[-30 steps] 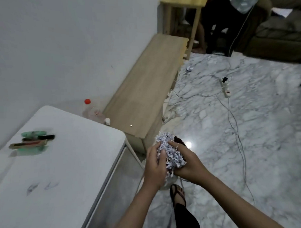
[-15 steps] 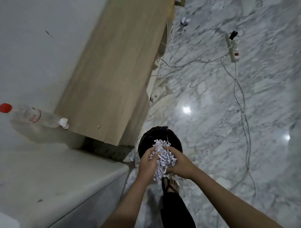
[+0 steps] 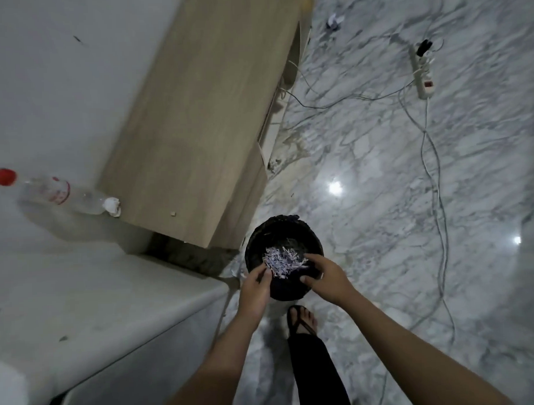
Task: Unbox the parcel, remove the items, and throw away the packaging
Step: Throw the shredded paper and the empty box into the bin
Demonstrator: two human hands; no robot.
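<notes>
Now the shredded paper lies inside the black bin, which stands on the marble floor beside the wooden bench. Both hands hang over the bin's near rim. The left hand and the right hand have loose, spread fingers and hold nothing.

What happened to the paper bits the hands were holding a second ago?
Both hands let go. The shredded paper dropped into the black bin. The left hand and right hand now hover open above it, apart. The bin, the bottle and the bench stayed put.
</notes>
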